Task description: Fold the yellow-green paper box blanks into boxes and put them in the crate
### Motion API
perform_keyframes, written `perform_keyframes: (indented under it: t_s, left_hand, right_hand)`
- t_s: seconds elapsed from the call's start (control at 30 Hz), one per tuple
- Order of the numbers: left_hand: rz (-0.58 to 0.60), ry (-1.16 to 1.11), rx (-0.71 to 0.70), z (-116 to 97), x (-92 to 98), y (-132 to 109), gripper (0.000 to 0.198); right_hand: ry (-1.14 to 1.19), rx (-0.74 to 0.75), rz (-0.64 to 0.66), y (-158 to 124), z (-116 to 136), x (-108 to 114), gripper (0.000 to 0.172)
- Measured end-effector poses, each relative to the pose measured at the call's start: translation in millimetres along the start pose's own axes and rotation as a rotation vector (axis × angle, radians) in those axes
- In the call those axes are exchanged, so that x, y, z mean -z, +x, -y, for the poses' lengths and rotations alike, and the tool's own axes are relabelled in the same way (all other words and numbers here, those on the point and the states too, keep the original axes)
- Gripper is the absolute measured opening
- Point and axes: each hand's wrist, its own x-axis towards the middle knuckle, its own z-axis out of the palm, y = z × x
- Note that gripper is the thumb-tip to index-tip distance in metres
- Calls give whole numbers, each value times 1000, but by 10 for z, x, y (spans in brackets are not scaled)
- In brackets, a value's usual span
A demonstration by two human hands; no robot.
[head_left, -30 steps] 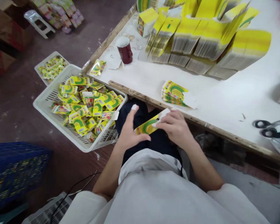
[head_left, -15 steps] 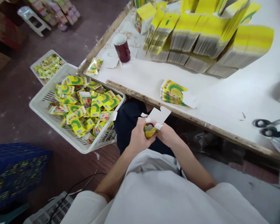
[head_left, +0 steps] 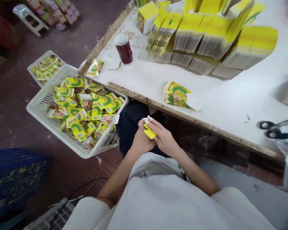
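Observation:
Above my lap, just off the table's front edge, both hands close around a small yellow carton (head_left: 149, 132). My left hand (head_left: 142, 140) wraps it from the left and below. From the right, my right hand (head_left: 165, 138) lays its fingers over the carton's top flap, with white covers on some fingertips. Much of the carton is hidden by the fingers. On the table nearby lies a small fanned stack of flat yellow-green cartons (head_left: 176, 94). Left of my knee, a white basket (head_left: 83, 152) holds many filled yellow cartons (head_left: 96, 111).
Bundled flat cartons (head_left: 211, 35) stand in rows on the white table (head_left: 144, 78). A maroon mug (head_left: 124, 51), a clear packet (head_left: 95, 67) and scissors (head_left: 276, 129) also lie there. A smaller basket (head_left: 44, 68), a blue crate (head_left: 16, 182) and a stool (head_left: 31, 20) are on the floor.
The carton's large white flap stood up open before; now it is folded down with its yellow side showing. My right hand has moved left and over the carton's top.

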Motion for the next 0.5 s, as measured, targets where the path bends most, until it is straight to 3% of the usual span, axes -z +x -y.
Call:
perform_keyframes:
  t_s: [0.1, 0.17, 0.23, 0.33, 0.4, 0.5]
  left_hand:
    - [-108, 29, 34, -40, 46, -33, 71]
    - [-134, 64, 28, -81, 107, -47, 69]
    - [-115, 65, 17, -104, 172, -53, 62]
    - [-72, 55, 18, -94, 251, -52, 63]
    - [-43, 62, 25, -75, 291, -45, 70]
    - [12, 93, -3, -68, 328, -23, 84]
  right_hand:
    - [49, -42, -137, 7, -92, 22, 51]
    - [37, -44, -181, 9, -116, 55, 52]
    - [-26, 7, -127, 8, -103, 97, 53]
    - [-98, 82, 12, 28, -72, 219, 36]
    - [-94, 125, 91, 61, -73, 355, 24]
    - [-65, 162, 207, 111, -92, 553, 24]
